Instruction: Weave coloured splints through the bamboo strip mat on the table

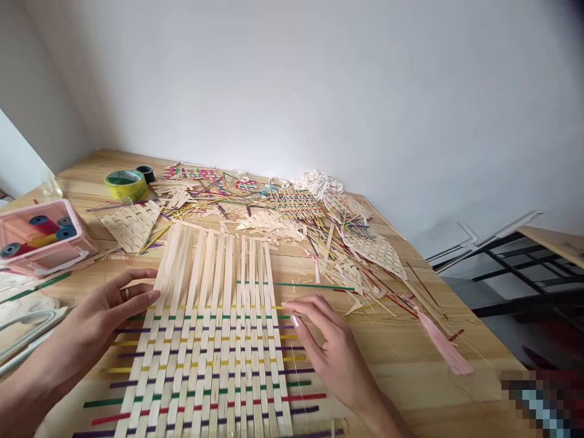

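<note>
A mat of pale flat strips (214,353) lies on the table in front of me, crossed by thin purple, yellow, green and red strips. Its upper ends are unwoven and fan away from me. My left hand (116,313) is at the mat's left edge, fingers apart, with the thumb tip against the outermost pale strip. At the right edge, my right hand (326,340) has its index fingertip at the end of the topmost yellow strip (279,307), the thumb a little apart below. A loose green strip (314,286) crosses the unwoven ends farther up.
A pink basket (84,246) with thread spools stands at left. Behind it are yellow tape (126,185) and a small woven piece (130,225). Scattered strips, woven pieces (296,204) and a pink tassel (444,344) spread across the back and right. A wall (292,85) rises behind.
</note>
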A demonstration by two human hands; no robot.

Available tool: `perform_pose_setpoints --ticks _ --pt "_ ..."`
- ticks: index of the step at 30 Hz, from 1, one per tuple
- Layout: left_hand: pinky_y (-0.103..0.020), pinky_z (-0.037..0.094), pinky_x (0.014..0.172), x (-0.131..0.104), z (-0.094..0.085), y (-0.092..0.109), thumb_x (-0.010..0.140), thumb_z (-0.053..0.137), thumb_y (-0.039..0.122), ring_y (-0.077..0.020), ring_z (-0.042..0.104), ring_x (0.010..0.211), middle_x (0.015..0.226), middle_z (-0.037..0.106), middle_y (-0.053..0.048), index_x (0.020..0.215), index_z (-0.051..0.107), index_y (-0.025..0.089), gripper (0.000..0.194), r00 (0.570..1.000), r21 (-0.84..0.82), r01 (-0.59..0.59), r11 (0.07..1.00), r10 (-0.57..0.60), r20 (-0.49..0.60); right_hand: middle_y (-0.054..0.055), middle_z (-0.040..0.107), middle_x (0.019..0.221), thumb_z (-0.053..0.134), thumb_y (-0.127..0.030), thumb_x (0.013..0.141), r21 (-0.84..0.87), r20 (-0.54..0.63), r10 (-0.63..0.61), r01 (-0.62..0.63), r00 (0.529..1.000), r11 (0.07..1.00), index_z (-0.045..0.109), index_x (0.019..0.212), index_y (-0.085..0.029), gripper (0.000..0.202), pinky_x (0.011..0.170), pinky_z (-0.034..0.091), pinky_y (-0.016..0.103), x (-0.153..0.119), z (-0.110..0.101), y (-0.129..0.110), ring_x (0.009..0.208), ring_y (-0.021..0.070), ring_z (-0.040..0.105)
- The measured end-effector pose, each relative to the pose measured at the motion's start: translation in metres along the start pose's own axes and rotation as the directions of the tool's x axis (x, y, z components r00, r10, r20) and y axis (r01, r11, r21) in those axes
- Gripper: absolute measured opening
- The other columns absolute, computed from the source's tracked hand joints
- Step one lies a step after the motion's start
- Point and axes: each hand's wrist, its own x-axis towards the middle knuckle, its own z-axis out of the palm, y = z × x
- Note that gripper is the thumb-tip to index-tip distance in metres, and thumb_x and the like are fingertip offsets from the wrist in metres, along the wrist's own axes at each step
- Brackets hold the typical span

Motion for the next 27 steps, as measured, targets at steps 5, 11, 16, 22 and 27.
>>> perform_pose_setpoints --ticks 5,11,16,22,27 --pt "-0.026 0.061 0.081 0.001 0.003 -0.004 0.065 0.098 0.05 -0.0232 0.077 0.098 0.109 0.081 -0.004 0.109 0.075 0.023 0.056 0.994 -0.089 -0.062 0.994 0.069 0.085 0.006 0.072 0.11 0.051 -0.015 0.106 -0.068 -0.04 -0.07 0.067 0.997 0.995 0.069 0.121 -0.024 0.025 0.091 0.057 0.035 0.026 -0.008 -0.019 0.106 0.0203 0.068" --pt "-0.026 0.055 0.076 0.014 -0.01 -0.017 0.072 0.094 0.048 -0.0188 0.072 0.085 0.094 0.079 0.0 0.1 0.073 0.02 0.044 0.977 -0.029 -0.117 0.993 0.12 0.174 0.011 0.07 0.123 0.053 -0.017 0.104 -0.199 0.095 -0.189 0.205 0.977 0.958 0.071 0.124 -0.021 0.027 0.112 0.047 0.049 0.118 -0.002 -0.037 0.123 0.0281 0.059" --pt "-0.027 0.054 0.079 0.016 -0.01 -0.016 0.069 0.094 0.034 -0.0191 0.07 0.087 0.091 0.077 0.001 0.096 0.074 0.02 0.037 0.956 -0.052 -0.154 0.987 0.162 0.245 0.014 0.066 0.134 0.049 -0.014 0.103 -0.245 0.249 0.001 0.062 0.968 0.968 0.071 0.127 -0.016 0.032 0.115 0.043 0.052 0.162 0.037 -0.02 0.131 0.0294 0.054" --pt "-0.028 0.053 0.08 0.017 -0.011 -0.016 0.071 0.092 0.038 -0.0195 0.069 0.086 0.093 0.076 0.0 0.094 0.076 0.02 0.034 0.948 -0.011 -0.192 0.981 0.189 0.256 0.013 0.064 0.134 0.046 -0.017 0.106 -0.279 0.293 0.055 0.03 0.954 0.96 0.071 0.124 -0.02 0.031 0.112 0.041 0.052 0.162 0.066 -0.005 0.13 0.0296 0.053" --pt "-0.035 0.055 0.081 0.012 -0.008 -0.01 0.066 0.093 0.044 -0.0254 0.07 0.085 0.091 0.077 -0.002 0.089 0.077 0.025 0.034 0.961 0.051 -0.204 0.978 0.19 0.201 0.011 0.065 0.13 0.048 -0.015 0.103 -0.232 0.308 0.038 0.037 0.951 0.972 0.072 0.109 -0.019 0.025 0.111 0.042 0.049 0.165 0.07 -0.001 0.125 0.0283 0.054"
